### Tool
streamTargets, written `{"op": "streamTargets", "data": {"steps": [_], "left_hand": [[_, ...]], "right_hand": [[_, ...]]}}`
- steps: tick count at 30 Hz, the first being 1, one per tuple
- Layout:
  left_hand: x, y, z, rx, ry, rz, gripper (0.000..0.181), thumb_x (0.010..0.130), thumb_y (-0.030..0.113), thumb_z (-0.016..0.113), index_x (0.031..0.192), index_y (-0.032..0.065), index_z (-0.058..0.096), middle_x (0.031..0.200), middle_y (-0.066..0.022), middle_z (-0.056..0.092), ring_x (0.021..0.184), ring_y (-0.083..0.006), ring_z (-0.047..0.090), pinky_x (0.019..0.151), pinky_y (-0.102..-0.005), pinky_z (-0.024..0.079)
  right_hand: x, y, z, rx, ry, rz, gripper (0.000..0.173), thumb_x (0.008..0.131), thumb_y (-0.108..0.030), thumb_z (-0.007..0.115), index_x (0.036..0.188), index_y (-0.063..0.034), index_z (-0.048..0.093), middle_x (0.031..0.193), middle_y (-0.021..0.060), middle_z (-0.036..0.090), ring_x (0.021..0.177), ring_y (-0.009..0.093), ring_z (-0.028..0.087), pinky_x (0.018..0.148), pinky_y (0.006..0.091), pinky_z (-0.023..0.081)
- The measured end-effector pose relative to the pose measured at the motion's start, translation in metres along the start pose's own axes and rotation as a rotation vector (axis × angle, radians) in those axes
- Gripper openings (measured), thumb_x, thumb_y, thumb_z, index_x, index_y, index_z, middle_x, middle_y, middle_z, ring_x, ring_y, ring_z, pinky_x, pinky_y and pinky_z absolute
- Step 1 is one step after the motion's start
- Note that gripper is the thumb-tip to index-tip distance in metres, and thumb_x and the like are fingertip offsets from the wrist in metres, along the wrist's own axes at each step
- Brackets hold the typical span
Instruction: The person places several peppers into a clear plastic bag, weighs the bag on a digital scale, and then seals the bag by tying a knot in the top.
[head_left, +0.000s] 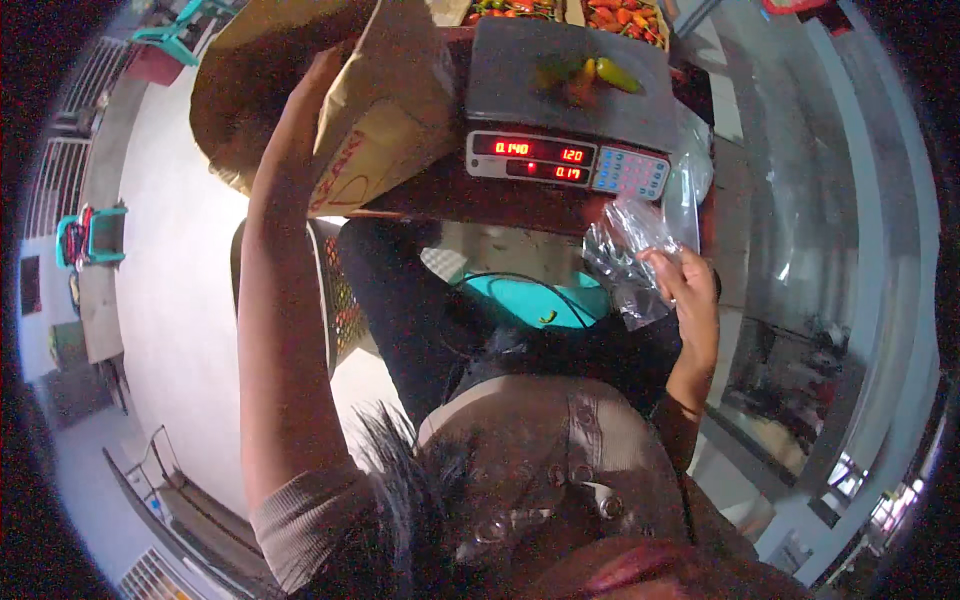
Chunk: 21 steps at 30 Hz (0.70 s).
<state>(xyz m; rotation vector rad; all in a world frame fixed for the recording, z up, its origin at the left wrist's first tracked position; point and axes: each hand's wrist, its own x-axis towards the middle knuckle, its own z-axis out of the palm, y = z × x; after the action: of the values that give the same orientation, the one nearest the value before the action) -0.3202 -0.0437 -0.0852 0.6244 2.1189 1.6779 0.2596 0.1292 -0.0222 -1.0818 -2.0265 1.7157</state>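
Note:
My right hand (682, 281) grips a crumpled clear plastic bag (634, 240) just below the scale's keypad. On the left, my forearm reaches up into a large brown paper sack (375, 135). Only the back part of my left hand (330, 64) shows at the sack's edge; its fingers are hidden behind the paper. A digital weighing scale (570, 97) with lit red digits stands before me. On its grey pan lie a green chilli pepper (618, 76) and a few blurred orange and green peppers (581, 84).
Two boxes of red and orange chillies (622, 19) sit behind the scale. More clear plastic (694, 150) lies at its right. Below the table edge is a turquoise plastic surface (510, 300) with a small chilli (548, 316) on it. A mesh-sided basket (345, 300) stands by my leg.

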Motion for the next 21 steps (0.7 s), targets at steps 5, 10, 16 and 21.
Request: {"op": "streamTargets", "data": {"steps": [5,10,16,21], "left_hand": [[0.012,0.008,-0.006,0.038,0.111,0.130,0.031,0.084,0.026,0.056,0.100,0.0000,0.055,0.089,-0.0148,0.063,0.078,-0.0235,0.061,0.068,-0.0367,0.048],[0.009,0.083,-0.006,0.371,0.250,0.580,0.029,0.083,0.025,0.058,0.097,-0.0005,0.055,0.087,-0.0155,0.063,0.076,-0.0238,0.062,0.065,-0.0372,0.048],[-0.067,0.181,0.201,0.006,-0.326,0.201,0.046,0.081,0.035,0.062,0.112,0.0019,0.053,0.104,-0.0122,0.057,0.093,-0.0256,0.054,0.079,-0.0402,0.045],[0.082,0.022,0.318,0.895,-0.478,0.806,0.031,0.086,0.028,0.056,0.103,0.0020,0.057,0.091,-0.0121,0.064,0.076,-0.0220,0.062,0.066,-0.0367,0.048]], "right_hand": [[-0.003,0.006,-0.008,0.014,0.040,0.001,0.018,0.088,-0.017,0.056,0.091,-0.0017,0.064,0.063,-0.0050,0.051,0.051,0.001,0.034,0.047,0.0193,0.025],[-0.002,0.025,-0.024,0.052,0.021,-0.007,0.019,0.090,-0.019,0.055,0.092,-0.0020,0.063,0.062,-0.0054,0.049,0.051,0.001,0.033,0.046,0.0192,0.024],[-0.002,0.017,-0.025,0.104,0.043,-0.011,0.020,0.090,-0.019,0.054,0.091,-0.0018,0.063,0.059,-0.0062,0.044,0.050,0.002,0.032,0.046,0.0200,0.024],[-0.009,0.031,-0.038,0.072,0.069,-0.013,0.022,0.088,-0.026,0.058,0.093,-0.0060,0.066,0.063,-0.0064,0.049,0.053,0.003,0.037,0.047,0.0200,0.027]]}}
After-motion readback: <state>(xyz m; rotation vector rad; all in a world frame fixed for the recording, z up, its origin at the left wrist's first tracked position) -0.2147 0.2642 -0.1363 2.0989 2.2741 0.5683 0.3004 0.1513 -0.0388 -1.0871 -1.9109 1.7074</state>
